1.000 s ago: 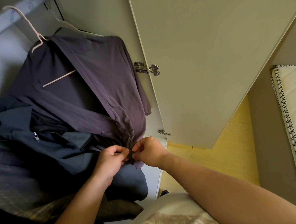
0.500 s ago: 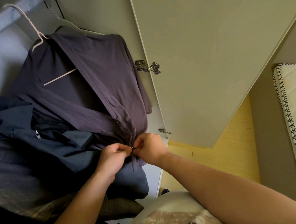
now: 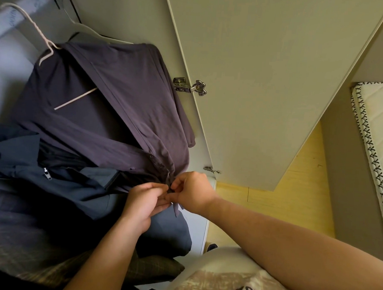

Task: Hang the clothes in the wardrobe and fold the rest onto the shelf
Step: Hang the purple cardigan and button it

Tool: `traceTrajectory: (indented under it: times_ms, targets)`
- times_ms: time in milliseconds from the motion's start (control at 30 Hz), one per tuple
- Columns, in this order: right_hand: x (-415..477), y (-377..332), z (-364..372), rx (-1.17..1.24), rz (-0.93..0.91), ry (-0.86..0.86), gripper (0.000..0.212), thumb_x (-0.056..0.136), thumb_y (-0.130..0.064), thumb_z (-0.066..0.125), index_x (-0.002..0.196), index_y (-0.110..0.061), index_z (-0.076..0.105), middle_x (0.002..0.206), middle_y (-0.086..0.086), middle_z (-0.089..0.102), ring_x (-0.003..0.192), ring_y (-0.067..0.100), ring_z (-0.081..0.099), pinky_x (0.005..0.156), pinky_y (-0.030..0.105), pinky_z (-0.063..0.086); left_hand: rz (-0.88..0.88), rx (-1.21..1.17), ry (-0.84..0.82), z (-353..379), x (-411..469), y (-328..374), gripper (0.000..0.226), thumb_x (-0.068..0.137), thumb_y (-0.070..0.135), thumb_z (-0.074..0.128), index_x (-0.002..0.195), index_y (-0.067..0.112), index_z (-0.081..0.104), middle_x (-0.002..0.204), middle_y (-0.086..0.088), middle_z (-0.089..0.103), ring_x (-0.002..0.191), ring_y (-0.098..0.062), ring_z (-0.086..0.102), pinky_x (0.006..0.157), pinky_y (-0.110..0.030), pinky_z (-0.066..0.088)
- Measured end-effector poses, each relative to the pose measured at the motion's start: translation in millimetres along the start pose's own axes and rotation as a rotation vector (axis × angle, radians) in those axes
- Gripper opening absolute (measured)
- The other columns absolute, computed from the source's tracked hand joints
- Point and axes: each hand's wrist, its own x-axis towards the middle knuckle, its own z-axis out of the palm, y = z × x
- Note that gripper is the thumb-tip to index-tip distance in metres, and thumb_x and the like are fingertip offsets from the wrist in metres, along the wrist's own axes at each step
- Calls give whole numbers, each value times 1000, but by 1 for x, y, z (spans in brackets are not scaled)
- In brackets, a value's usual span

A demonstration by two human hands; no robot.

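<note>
A dark purple shirt (image 3: 125,109) hangs on a pale pink hanger (image 3: 44,44) from the wardrobe rail (image 3: 17,15). My left hand (image 3: 144,202) and my right hand (image 3: 192,192) meet at the shirt's lower front edge, and both pinch the placket near a small dark button. A dark blue zip jacket (image 3: 49,176) hangs to the left of the shirt and partly overlaps it. A second, white hanger (image 3: 92,30) sits behind the shirt on the rail.
The open wardrobe door (image 3: 268,82) stands just right of my hands, with hinges (image 3: 189,86) on its inner edge. Checked fabric (image 3: 22,257) lies at the lower left. A mattress (image 3: 377,133) edges the right side, beside yellow floor (image 3: 294,207).
Both hands stay at the shirt's lower placket, with only small finger shifts around the button. The shirt and hanger hang as before.
</note>
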Motion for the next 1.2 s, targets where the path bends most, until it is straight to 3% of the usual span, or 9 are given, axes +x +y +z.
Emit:
traceTrajectory:
  times_ms: [200,433,567,667,800,933,1100,1200]
  targets:
    - [0,0,3,-46,-6,10,15,79,-22,78,88,-15,68,81,-1,66,76,17,59,72,32,54,-7,27,8,-1,4,-1,9,96,2,58,95,3,66,84,-18,72,76,-28,72,69,-34,56]
    - [-2,-2,6,-108,-47,-32,21,85,-6,59,97,-15,74,93,9,73,87,27,65,81,36,55,5,61,-20,-1,4,0,11,98,1,53,96,0,64,77,-16,74,67,-21,75,63,-30,57]
    - [0,-1,8,-88,-37,-19,26,86,-2,54,93,-14,76,91,8,74,87,28,65,83,37,54,43,46,-21,-3,7,0,11,96,-4,53,96,-3,64,82,-23,73,69,-27,74,57,-25,59]
    - [2,1,4,42,49,-12,24,90,-1,53,94,-11,74,84,5,72,83,27,68,82,36,56,113,110,-32,-7,12,-2,11,89,-8,62,96,-2,68,77,-17,74,73,-29,74,72,-32,60]
    - [1,3,1,273,179,-59,23,96,-2,51,87,-18,65,67,1,62,51,6,60,63,26,55,295,367,-74,-12,11,-6,29,80,-6,75,93,19,70,75,-7,76,75,-22,74,82,-35,57]
    - [-2,1,1,396,214,-85,27,97,0,48,84,-17,64,80,11,65,63,22,60,71,38,57,407,423,-74,-13,10,-8,32,83,-3,74,91,27,70,72,-3,75,70,-14,72,76,-28,54]
    - [-1,-1,-1,447,241,-93,31,97,1,48,79,-19,62,70,4,62,58,18,59,66,32,57,549,515,-1,-11,11,-15,28,84,4,74,89,31,71,73,6,73,72,-8,70,75,-28,55]
    - [-1,0,-1,422,247,-95,32,97,0,50,78,-22,63,72,2,62,63,19,60,69,31,58,615,604,69,-9,9,-17,22,82,10,76,84,31,70,72,12,72,72,1,67,70,-18,52]
